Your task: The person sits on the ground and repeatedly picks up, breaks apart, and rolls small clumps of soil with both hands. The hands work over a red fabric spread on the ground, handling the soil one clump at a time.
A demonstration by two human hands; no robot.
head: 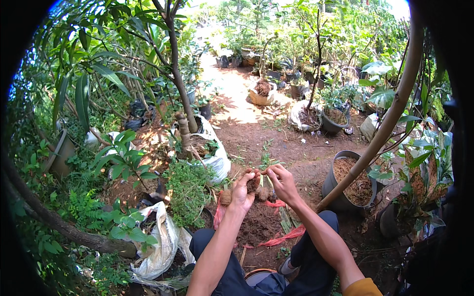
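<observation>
My left hand (243, 190) is cupped, palm up, around a dark brown clump of soil or fibre (253, 184). Close to its right, my right hand (282, 181) has its thumb and fingertips pinched at a thin brown strand or stem, too small to name surely. Below both hands lies a heap of dark, crumbly soil or coir (257, 224), edged by torn red plastic netting (285, 236). Brown fibrous lumps (225, 198) rest behind the heap, partly hidden by my hands.
A grey pot of brown fibre (327, 185) stands at the right, with a slanting bare trunk (383, 129) in front. Leafy green plants (187, 192) and a white sack (159, 244) lie at the left. Several potted plants line the dirt path (259, 138).
</observation>
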